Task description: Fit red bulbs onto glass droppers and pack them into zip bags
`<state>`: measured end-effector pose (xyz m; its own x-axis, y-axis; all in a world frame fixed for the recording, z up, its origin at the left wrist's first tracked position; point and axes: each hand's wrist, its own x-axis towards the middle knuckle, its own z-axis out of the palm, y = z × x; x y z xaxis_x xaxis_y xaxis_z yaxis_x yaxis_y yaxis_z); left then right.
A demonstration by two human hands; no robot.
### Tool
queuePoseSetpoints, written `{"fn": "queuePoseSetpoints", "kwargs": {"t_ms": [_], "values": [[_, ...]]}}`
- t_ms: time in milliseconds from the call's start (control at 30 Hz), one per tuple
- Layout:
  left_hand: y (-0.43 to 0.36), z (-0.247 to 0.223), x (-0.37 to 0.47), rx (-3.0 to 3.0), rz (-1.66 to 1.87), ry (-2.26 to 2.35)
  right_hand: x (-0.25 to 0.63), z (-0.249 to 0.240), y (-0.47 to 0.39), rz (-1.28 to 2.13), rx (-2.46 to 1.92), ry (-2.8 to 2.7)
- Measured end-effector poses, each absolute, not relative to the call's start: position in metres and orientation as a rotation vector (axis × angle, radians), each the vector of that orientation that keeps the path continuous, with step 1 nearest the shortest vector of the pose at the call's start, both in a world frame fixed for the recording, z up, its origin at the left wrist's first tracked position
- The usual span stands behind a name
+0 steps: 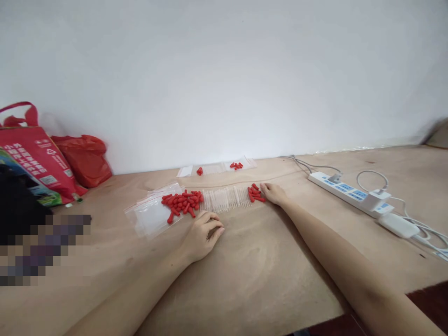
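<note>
Red rubber bulbs [180, 202] lie in a pile on the left, partly on clear zip bags [149, 214]. Beside them a row of thin clear tubes [226, 199] runs to the right, ending at a smaller group of red bulbs [256, 193]. My left hand [206, 233] rests just in front of the pile and the tubes, fingers loosely curled and apart, with nothing seen in it. At the right edge of the smaller group is my right hand [273, 192], its fingers bent near the bulbs; whether it grips anything is hidden.
Against the wall lie bags [217, 169] with more red bulbs and tubes. A white power strip [350, 192] with plugs and cables is on the right of the wooden table [252, 280]. Red bags [84, 158] and a dark item [21, 205] stand at the left.
</note>
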<state>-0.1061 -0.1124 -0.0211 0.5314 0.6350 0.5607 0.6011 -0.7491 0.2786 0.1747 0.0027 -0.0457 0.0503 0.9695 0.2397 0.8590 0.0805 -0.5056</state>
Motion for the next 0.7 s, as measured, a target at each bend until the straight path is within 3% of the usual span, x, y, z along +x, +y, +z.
{"fn": "queuePoseSetpoints", "kwargs": {"t_ms": [367, 700], "values": [[-0.113, -0.021, -0.107, 2.694, 1.02, 1.097, 0.175, -0.054, -0.026, 0.302, -1.784, -1.598], [-0.115, -0.021, -0.105, 2.735, 1.03, 1.124, 0.178, -0.042, -0.036, 0.619, -1.74, -1.487]]}}
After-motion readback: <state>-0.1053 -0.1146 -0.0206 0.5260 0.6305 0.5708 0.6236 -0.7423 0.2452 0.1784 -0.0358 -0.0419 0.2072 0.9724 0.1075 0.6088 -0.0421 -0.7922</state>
